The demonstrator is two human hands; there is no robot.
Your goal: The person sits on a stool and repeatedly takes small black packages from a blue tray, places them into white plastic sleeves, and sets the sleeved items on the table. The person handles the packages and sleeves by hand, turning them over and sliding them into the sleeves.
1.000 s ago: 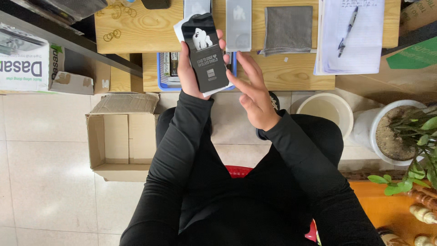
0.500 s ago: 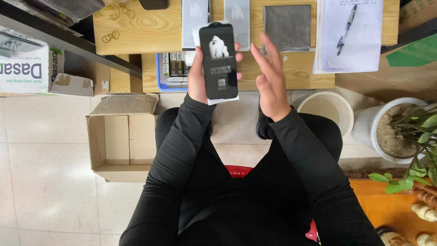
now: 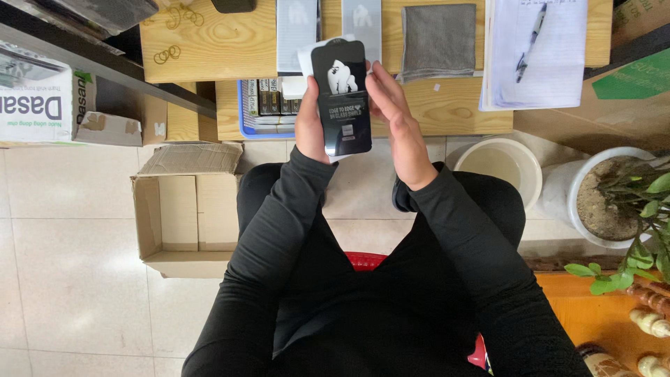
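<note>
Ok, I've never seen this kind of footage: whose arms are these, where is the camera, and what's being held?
There is no machine here. A seated person in black sleeves wears a camera on the head, so you look down past their own arms. The left hand holds a flat black packet upright; the right hand touches its edge. Behind is a wooden desk with a grey cloth, papers with a pen and a blue basket. An open cardboard box sits on the floor.
</note>
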